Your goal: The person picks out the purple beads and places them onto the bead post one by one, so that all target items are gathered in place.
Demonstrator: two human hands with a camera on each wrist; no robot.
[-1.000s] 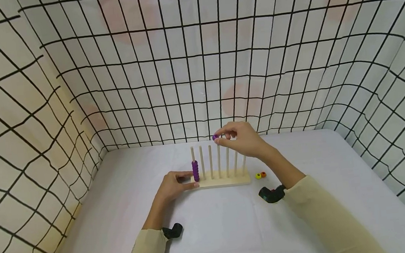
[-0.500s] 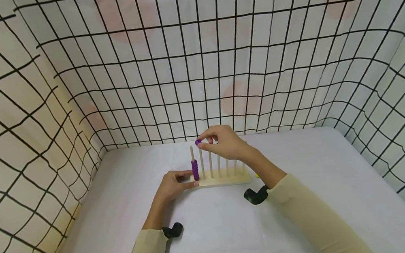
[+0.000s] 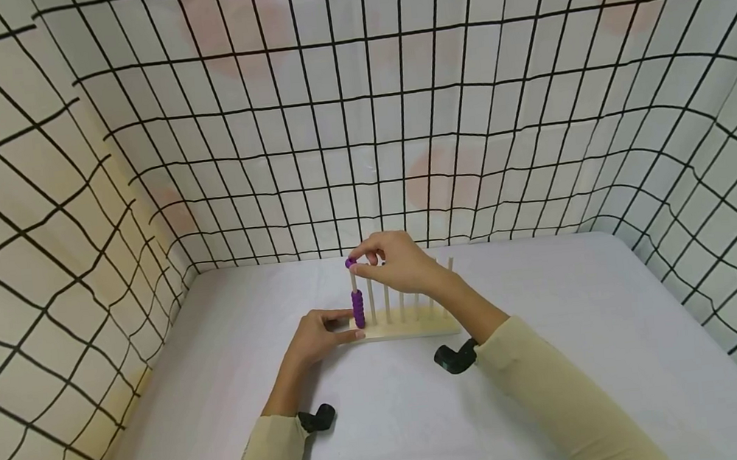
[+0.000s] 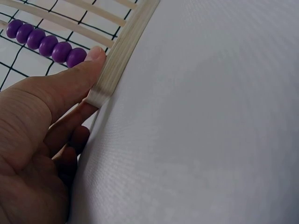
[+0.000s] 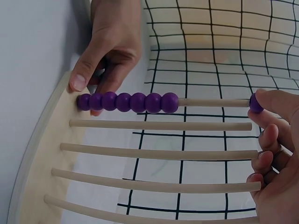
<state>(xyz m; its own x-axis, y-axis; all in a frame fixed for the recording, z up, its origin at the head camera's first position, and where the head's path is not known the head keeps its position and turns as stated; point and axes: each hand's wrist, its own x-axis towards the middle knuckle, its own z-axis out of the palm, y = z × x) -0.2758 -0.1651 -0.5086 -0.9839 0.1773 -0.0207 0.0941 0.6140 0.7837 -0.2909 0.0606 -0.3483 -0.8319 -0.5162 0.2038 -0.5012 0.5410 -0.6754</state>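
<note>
A pale wooden peg stand [image 3: 411, 328] stands on the white tabletop, its upright pegs in a row. Several purple beads [image 5: 138, 102] are stacked on the leftmost peg, whose upper part is bare. My left hand [image 3: 315, 335] grips the left end of the base, thumb on one side and fingers on the other, as the left wrist view shows. Between thumb and index finger, my right hand [image 3: 395, 263] pinches one more purple bead [image 5: 255, 103] at the tip of that same peg. In the right wrist view, the other visible pegs [image 5: 159, 153] carry no beads.
Black grid netting [image 3: 358, 123] over white sheeting rises behind the table and along both sides. White cloth [image 3: 393, 420] covers the tabletop. Dark wrist devices [image 3: 455, 358] sit at both cuffs. My right forearm covers part of the table right of the stand.
My right hand has carried the purple bead left, across the peg tops, to the leftmost peg. The yellow and orange beads seen earlier at right are now hidden. My left hand keeps its grip.
</note>
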